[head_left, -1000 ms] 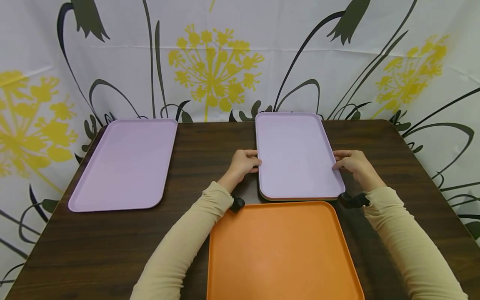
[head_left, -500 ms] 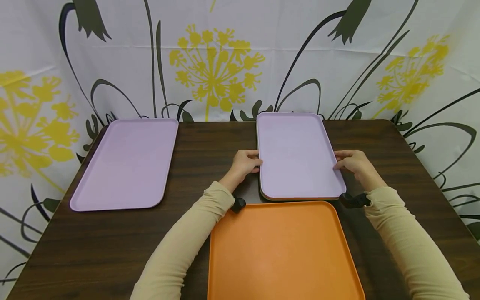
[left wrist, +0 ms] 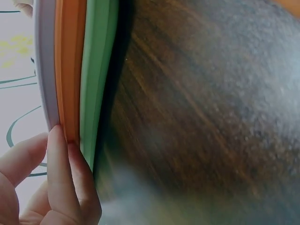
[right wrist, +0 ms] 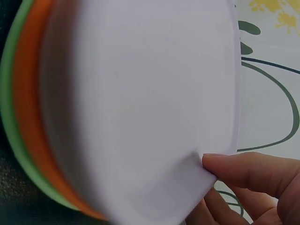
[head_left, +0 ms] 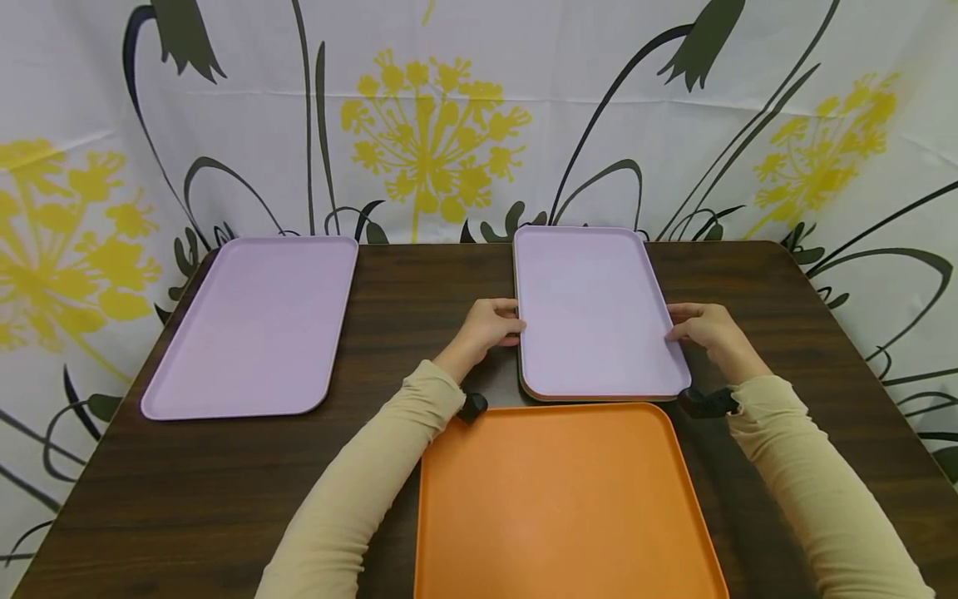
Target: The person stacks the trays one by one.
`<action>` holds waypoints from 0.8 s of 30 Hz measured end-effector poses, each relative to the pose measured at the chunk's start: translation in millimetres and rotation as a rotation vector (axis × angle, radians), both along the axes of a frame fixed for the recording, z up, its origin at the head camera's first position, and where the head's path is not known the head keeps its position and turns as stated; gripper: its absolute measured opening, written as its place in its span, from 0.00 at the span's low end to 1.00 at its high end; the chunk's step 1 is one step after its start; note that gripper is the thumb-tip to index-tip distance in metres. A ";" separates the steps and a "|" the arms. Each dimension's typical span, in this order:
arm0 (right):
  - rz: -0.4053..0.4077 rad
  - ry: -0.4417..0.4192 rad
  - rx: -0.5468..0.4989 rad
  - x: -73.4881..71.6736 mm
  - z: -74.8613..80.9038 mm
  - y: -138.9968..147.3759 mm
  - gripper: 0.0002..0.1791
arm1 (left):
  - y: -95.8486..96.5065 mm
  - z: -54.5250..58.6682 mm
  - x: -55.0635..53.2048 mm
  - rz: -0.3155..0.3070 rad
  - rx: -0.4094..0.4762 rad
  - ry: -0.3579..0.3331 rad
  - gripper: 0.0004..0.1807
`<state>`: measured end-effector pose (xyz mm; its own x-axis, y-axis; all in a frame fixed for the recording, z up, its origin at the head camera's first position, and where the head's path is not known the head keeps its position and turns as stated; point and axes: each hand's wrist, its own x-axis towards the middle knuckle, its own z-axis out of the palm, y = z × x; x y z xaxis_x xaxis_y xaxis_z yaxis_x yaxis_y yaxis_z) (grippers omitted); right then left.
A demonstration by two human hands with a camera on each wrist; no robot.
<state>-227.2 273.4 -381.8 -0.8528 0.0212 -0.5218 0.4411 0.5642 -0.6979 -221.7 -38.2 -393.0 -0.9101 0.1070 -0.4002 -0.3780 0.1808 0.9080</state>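
Note:
A lilac tray (head_left: 599, 312) tops a small stack on the far right half of the table. Beneath it, the left wrist view shows the edges of an orange tray (left wrist: 70, 70) and a green tray (left wrist: 100, 56). My left hand (head_left: 482, 327) holds the stack's left side, thumb at the lilac rim, with fingertips against the lilac and orange edges. On the opposite side, my right hand (head_left: 707, 329) pinches the lilac tray's rim, its thumb (right wrist: 239, 164) on top and the other fingers partly hidden below.
A larger orange tray (head_left: 561, 499) lies in front of the stack, partly under my left wrist. Another lilac tray (head_left: 254, 324) lies at the far left of the dark wooden table (head_left: 224, 499). A flowered white cloth (head_left: 464, 50) hangs behind the table.

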 end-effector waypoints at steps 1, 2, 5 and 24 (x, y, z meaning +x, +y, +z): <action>0.002 -0.001 0.002 0.2 0.0 -0.1 0.36 | -0.2 0.2 -0.1 -0.006 -0.002 -0.002 0.28; 0.004 0.002 0.008 -0.1 -0.4 0.0 0.36 | -0.5 0.5 -0.2 -0.012 -0.004 -0.005 0.27; 0.023 0.039 0.024 -0.6 -2.0 -0.6 0.35 | -2.1 1.4 -0.2 -0.037 -0.010 -0.011 0.27; 0.029 0.112 0.027 -3.2 -8.4 -4.2 0.32 | -57.5 23.7 -0.9 -0.066 -0.059 0.009 0.27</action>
